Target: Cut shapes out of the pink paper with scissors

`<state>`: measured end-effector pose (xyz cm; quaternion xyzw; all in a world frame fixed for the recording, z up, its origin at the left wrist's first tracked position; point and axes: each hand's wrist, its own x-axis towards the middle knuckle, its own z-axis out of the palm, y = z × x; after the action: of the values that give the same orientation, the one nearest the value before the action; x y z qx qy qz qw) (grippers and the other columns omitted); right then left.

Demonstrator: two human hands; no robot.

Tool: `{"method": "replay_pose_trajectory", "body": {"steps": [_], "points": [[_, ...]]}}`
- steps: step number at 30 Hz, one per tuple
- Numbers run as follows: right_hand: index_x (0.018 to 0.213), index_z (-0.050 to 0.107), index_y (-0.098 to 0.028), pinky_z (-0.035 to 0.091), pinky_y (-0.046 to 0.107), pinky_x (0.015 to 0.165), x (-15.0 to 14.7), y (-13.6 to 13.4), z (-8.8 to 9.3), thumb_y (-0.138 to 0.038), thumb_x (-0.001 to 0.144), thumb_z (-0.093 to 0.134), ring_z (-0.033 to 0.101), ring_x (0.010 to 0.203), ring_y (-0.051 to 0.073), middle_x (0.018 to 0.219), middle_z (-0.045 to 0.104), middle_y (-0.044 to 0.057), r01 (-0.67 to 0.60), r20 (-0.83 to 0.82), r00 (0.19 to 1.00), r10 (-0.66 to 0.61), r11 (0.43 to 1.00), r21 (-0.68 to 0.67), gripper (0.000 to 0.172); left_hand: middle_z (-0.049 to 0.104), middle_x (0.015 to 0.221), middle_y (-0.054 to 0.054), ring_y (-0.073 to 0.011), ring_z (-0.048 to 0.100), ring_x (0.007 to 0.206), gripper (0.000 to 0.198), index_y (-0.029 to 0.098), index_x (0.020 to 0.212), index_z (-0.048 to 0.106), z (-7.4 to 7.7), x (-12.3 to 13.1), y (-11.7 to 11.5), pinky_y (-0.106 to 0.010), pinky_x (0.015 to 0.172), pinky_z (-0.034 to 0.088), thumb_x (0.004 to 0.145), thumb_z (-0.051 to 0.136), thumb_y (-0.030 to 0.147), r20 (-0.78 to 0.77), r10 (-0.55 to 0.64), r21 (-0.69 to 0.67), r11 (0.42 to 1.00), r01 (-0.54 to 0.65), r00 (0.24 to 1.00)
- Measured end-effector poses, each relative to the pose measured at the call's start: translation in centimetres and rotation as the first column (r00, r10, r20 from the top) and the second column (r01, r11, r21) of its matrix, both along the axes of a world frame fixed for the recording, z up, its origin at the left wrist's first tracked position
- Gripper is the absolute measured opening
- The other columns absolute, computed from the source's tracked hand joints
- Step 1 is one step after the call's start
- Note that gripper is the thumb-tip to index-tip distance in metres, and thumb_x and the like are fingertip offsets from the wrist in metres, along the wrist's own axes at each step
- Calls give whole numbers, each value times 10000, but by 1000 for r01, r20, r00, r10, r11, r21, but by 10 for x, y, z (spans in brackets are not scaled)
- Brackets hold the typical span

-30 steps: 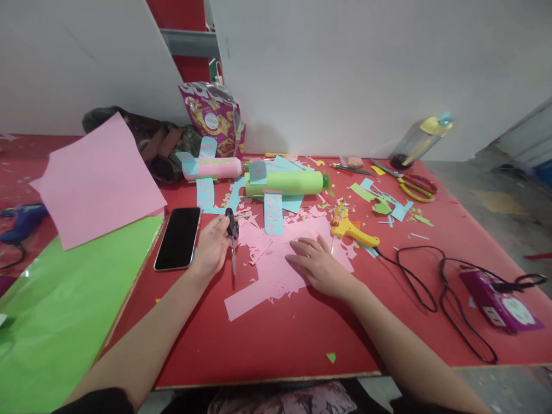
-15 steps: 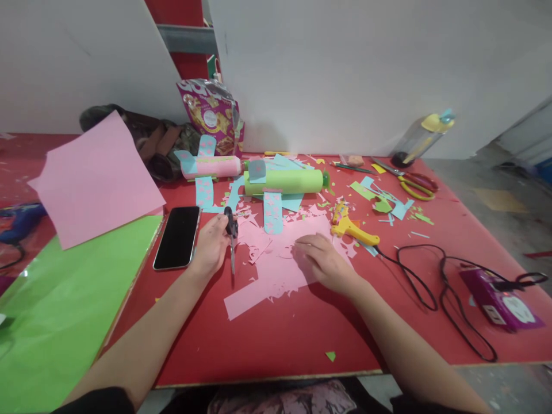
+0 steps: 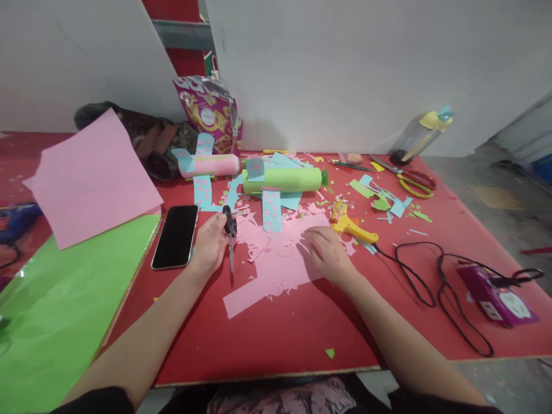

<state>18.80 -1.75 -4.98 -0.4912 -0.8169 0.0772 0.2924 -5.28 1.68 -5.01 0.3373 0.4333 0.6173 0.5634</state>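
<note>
The left hand (image 3: 210, 244) is closed around the handles of a small pair of black-handled metal scissors (image 3: 230, 225), whose blades point down toward the near edge of the red tabletop (image 3: 259, 348). The right hand (image 3: 330, 253) is over the right part of a flat, irregularly cut pink paper sheet (image 3: 276, 275), its fingers loosely bent; whether they pinch anything, I cannot tell. The sheet lies between the two hands, a straight strip of it reaching toward the person, with small pink paper scraps (image 3: 259, 246) scattered on and around it.

Just left of the left hand lies a black-screened smartphone (image 3: 176, 237). Farther left, a large pink paper sheet (image 3: 95, 178) overlaps a broad bright-green sheet (image 3: 77, 310).

Beyond the hands, a light-green paper-covered cylinder (image 3: 297, 180) lies on its side with blue, pink-patterned paper flaps; beyond the left hand, a smaller pink cylinder (image 3: 219, 165) with similar flaps lies on its side, and behind it stands a purple snack bag (image 3: 207, 112).

Just beyond and to the right of the right hand is a yellow glue gun (image 3: 361, 233); its black cord (image 3: 414, 282) loops toward a purple power socket box (image 3: 485, 290). Farther off on that side lie red-and-yellow-handled scissors (image 3: 416, 187), near a clear bottle with a yellow top (image 3: 414, 138).
</note>
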Motion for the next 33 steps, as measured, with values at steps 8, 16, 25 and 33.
{"method": "replay_pose_trajectory", "body": {"steps": [8,16,25,33], "points": [[1076,500,-179,291,468,943,-11,-14,14,-264,793,467,472,1050,216,1103,550,113,-233,109,959,261,947,-223,297,532,644,-3,-89,466,529,257,130,701,571,1,0,0,-208,466,351,652,608,379,-12,-4,-7,1000,4,1000],[1010,532,-196,182,507,987,-12,-18,22,-259,789,479,393,1130,213,1158,506,93,-357,98,904,416,862,-360,236,532,620,-1,-88,458,506,269,141,703,570,1,0,0,-206,443,346,644,611,401,-27,-6,2,1000,6,1000],[827,588,-173,200,528,983,-13,-19,23,-232,788,499,350,1149,226,1150,486,102,-414,124,863,490,825,-384,113,529,643,-6,-85,458,514,281,139,706,556,-2,0,0,-204,446,354,650,607,410,-38,-4,-1,1000,4,999],[731,568,-171,240,490,980,-14,-17,22,-177,798,467,430,1064,202,1043,551,86,-439,45,875,483,827,-351,121,524,653,-6,-92,454,530,266,147,687,554,-3,-1,1,-205,453,351,661,584,410,-128,16,16,1000,-14,992]]}}
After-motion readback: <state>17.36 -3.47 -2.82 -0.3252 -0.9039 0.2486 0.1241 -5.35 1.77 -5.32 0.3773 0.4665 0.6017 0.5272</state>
